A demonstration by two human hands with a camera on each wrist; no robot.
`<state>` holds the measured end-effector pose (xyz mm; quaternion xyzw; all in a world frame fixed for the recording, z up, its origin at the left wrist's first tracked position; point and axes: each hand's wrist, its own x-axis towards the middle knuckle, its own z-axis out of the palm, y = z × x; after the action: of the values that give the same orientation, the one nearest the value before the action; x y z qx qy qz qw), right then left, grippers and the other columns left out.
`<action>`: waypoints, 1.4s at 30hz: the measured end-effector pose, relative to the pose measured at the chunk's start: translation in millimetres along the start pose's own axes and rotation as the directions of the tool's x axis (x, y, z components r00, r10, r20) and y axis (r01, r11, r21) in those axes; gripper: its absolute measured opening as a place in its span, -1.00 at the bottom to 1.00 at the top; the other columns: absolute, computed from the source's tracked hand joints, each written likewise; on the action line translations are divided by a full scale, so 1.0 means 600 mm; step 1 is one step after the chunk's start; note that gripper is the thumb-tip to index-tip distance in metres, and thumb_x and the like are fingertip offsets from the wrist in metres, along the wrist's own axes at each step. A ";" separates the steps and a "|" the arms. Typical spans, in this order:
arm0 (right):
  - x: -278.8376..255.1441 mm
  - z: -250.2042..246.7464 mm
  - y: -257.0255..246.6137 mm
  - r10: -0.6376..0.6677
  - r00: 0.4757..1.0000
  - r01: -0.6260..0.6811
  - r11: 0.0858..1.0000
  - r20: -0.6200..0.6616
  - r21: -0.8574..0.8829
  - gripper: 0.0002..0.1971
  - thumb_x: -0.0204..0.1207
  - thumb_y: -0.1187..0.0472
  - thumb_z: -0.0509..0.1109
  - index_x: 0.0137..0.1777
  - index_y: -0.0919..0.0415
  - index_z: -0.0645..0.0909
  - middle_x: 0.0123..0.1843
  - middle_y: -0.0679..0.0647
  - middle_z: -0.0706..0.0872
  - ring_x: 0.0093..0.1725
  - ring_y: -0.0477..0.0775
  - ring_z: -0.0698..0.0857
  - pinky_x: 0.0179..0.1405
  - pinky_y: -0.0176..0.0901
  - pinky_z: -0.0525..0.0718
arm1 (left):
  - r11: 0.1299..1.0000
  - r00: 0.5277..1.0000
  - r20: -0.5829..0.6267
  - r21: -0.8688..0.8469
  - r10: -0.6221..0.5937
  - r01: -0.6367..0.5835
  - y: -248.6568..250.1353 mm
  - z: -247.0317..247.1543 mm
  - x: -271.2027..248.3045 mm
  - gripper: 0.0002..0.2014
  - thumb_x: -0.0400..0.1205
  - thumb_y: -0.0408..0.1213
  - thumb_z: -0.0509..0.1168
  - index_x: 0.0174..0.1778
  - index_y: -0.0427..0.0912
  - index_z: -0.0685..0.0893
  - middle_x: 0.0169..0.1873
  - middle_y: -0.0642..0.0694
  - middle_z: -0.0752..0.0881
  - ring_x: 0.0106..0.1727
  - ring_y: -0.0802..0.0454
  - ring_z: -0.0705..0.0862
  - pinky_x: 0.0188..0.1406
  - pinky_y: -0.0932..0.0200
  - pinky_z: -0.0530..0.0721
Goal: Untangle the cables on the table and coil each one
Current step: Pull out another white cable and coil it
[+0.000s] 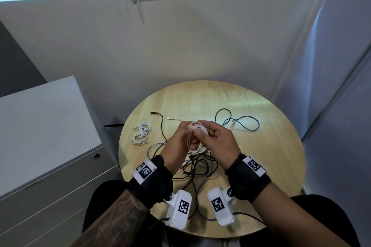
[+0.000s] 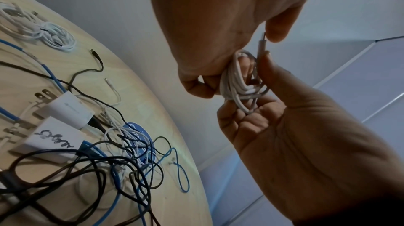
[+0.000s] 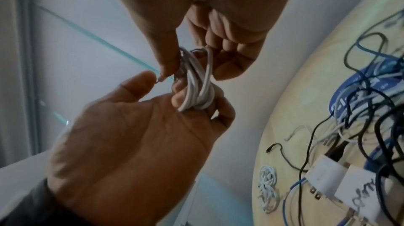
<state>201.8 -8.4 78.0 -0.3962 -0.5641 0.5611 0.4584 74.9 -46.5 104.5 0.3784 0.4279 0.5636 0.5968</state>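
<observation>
A white cable [image 1: 195, 136], already wound in a small bundle, is held in the air above the round surface [image 1: 271, 156], between both hands. The left hand [image 1: 176, 146] has its grip closed round the loops w/ curled fingers. The right hand [image 1: 218, 140] pinches the plug end [image 2: 262, 43] of the same cable between thumb and forefinger, so its grip is narrow and holding.

The cable is judged light, thin and soft, but springy: loops probably open again if the hold is relaxed. It should be taken at the bundle's waist, and the plug end guided, not pulled hard, as the connector neck looks the weak part.

On the surface, two coiled white cables [image 1: 141, 133] lie at the far left, well apart from the rest. The tangle [image 1: 200, 166] of black, blue and white cables lies near the front edge, w/ two white chargers [image 2: 61, 120] inside it. Handwriting is seen on one charger, but cannot be read. A blue round sticker [image 2: 140, 141] w/ white print lies under the tangle; text too small to read.
</observation>
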 end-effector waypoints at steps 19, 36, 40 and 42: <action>0.023 -0.033 -0.044 0.029 0.991 -0.024 0.999 0.133 -0.036 -0.91 0.54 0.26 0.50 -0.08 0.30 0.75 -0.15 0.23 0.79 -0.17 0.10 0.73 -0.05 0.04 0.72 | 0.820 0.977 0.161 0.534 0.140 -0.206 -0.019 -0.028 0.003 -0.76 0.75 -0.09 0.17 0.11 -0.21 0.50 -0.33 0.26 0.58 -0.30 0.28 0.50 -0.21 0.29 0.46; 0.019 -0.041 -0.079 -0.056 0.943 0.209 0.865 0.328 -0.455 -0.91 0.46 0.27 0.54 -0.15 0.11 0.68 -0.25 0.11 0.72 -0.28 -0.12 0.61 -0.18 -0.22 0.61 | 0.397 0.956 0.268 0.870 0.120 -0.294 0.014 -0.037 0.010 -0.86 0.70 -0.14 0.27 -0.12 -0.01 0.44 -0.32 0.06 0.60 -0.31 0.11 0.54 -0.28 0.08 0.51; 0.025 -0.038 -0.074 -0.125 0.946 0.226 0.916 0.300 -0.332 -0.89 0.42 0.37 0.56 -0.14 0.17 0.73 -0.27 0.11 0.70 -0.24 -0.04 0.63 -0.14 -0.20 0.63 | 0.504 0.964 0.250 0.823 0.093 -0.262 0.014 -0.041 0.013 -0.89 0.73 -0.18 0.22 0.13 -0.08 0.54 -0.09 0.05 0.70 -0.06 0.14 0.69 -0.01 0.10 0.66; 0.024 -0.034 -0.068 -0.159 0.953 0.241 0.915 0.260 -0.324 -0.88 0.39 0.35 0.59 -0.14 0.13 0.78 -0.25 0.13 0.68 -0.22 -0.01 0.62 -0.12 -0.24 0.59 | 0.610 0.963 0.246 0.749 0.106 -0.259 0.013 -0.041 0.014 -0.81 0.76 -0.23 0.20 0.23 -0.13 0.62 0.04 0.00 0.77 0.09 0.16 0.74 0.12 0.16 0.69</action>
<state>220.1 8.5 118.9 -0.3446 -0.7418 0.4425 0.3677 48.9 -38.3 102.4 0.6880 0.5325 0.3469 0.3505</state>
